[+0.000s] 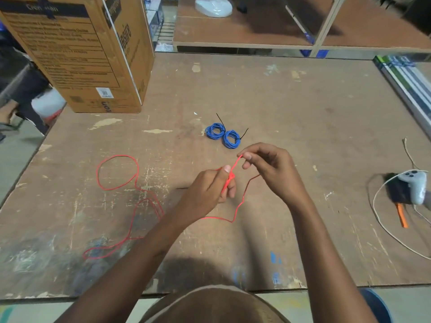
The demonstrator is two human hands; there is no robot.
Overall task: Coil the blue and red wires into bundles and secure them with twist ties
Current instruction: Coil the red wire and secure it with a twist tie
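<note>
red wire (134, 220) thin, springy, light; left hand (210, 192) and right hand (268, 169) both pinch its end near blue coils (222, 135).

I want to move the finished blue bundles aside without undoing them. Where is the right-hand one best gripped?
Pinch the blue coil across its near rim, coming from above on your side. It lies flat, and its black tie juts from the far right, so leave that side alone.

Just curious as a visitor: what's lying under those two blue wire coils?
The two blue wire coils rest on the bare worn wooden table. A black tie sticks out from each coil. Whatever lies directly beneath the coils is covered.
</note>
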